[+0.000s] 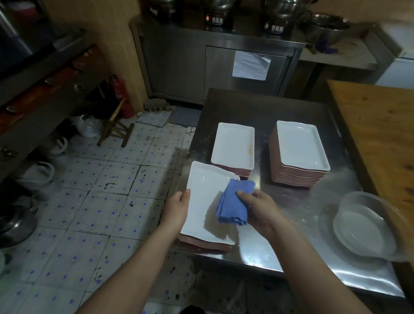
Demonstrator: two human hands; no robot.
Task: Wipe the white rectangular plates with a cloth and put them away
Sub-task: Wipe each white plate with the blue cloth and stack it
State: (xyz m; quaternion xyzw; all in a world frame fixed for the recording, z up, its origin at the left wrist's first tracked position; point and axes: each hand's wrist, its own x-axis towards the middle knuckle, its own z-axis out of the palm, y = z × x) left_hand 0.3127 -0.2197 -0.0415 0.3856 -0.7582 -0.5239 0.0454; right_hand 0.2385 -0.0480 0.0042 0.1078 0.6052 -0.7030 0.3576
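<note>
Blue cloth (234, 201), folded thick, is pinched by the right hand (258, 212), thumb on top and the other fingers hidden beneath, and lies on the white rectangular plate (203, 204), ready to sweep its face. The left hand (176, 210) clamps the plate's opposite rim, thumb over the edge, apparently to steady it above the low stack (206, 244) under both hands. Beyond the fingertips, on the steel table (293, 233), stand a short stack (233, 146) with an orange-smeared top plate and a taller stack (300, 147) to its right.
</note>
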